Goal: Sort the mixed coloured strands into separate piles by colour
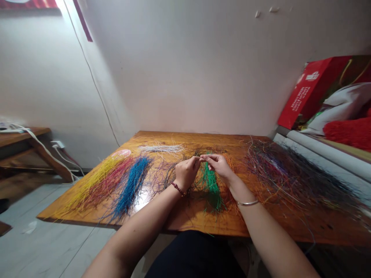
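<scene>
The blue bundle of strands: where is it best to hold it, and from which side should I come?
Probably grip the blue bundle across its middle, coming from its right with the left hand. Its strands run closely together there, while the near end spreads loosely. Red strands lie close along its left; its right side looks more open.

Light comes from the upper left, whitening the pale plain wall (199,77) there and fading rightward. White glare marks the glossy brown wooden table (174,221) near its front edge; its right end is dim, stretched and blurred.
</scene>
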### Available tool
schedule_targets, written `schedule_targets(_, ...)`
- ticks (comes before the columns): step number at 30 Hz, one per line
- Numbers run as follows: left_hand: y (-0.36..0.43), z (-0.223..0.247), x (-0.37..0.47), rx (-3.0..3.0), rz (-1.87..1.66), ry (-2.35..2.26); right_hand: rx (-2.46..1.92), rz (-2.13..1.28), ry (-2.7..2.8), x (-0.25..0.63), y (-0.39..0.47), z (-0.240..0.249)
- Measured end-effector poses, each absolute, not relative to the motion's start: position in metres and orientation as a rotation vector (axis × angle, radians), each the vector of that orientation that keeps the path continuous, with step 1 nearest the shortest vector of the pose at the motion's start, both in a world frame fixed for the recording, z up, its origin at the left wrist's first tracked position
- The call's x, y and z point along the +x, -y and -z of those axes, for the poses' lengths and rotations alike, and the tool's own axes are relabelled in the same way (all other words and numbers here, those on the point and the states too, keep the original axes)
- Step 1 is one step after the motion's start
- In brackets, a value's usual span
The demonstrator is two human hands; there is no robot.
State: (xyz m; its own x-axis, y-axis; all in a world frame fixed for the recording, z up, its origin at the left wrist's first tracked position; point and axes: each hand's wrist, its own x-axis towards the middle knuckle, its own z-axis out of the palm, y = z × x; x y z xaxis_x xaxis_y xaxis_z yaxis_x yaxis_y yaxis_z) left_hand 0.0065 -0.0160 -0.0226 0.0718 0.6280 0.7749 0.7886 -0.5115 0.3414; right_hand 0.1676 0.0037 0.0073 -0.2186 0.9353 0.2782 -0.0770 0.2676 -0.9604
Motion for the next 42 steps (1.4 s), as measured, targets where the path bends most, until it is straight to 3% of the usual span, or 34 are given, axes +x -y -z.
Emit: schedule_targets(42, 0.017, 0.018, 0.007, -2.221, 1.275, 1.585, -0.872, -0.93, 0.919, 0.203, -0.032, -0.001)
